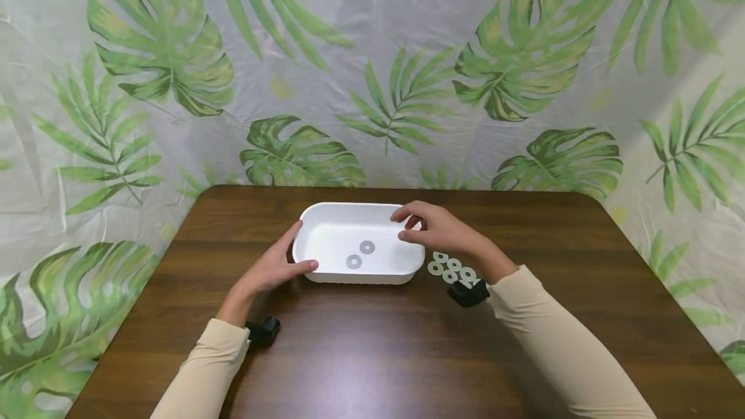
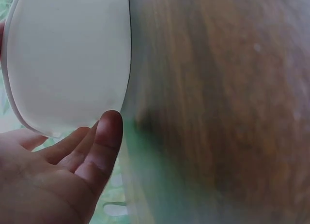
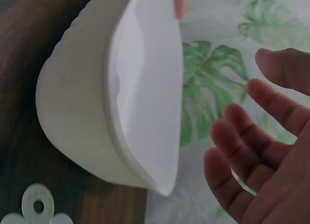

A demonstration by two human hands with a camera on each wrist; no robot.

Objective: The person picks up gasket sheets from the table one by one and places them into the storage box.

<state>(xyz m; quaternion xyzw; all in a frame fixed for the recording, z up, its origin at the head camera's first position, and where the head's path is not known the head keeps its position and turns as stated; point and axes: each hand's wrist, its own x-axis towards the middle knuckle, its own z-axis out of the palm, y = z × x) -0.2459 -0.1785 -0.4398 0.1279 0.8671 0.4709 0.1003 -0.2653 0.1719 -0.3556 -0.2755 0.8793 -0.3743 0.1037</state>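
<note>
A white rounded plastic container [image 1: 326,238] stands on the table, with two flat metal washers [image 1: 354,261] lying on its floor. My left hand [image 1: 273,264] holds the container's left end, its thumb over the near rim and its fingers along the end wall. In the left wrist view the thumb [image 2: 107,137] rests against the white wall. Above the container's right end hovers my right hand [image 1: 433,225]. Its fingers [image 3: 252,141] are loosely bent, apart from the thumb, and nothing shows between them.
Several more washers [image 1: 454,265] lie in a cluster on the brown wooden table [image 1: 361,341], right of the container and partly below my right wrist. Behind the table hangs a leaf-printed cloth [image 1: 407,70]. Each wrist wears a black camera band [image 1: 468,293].
</note>
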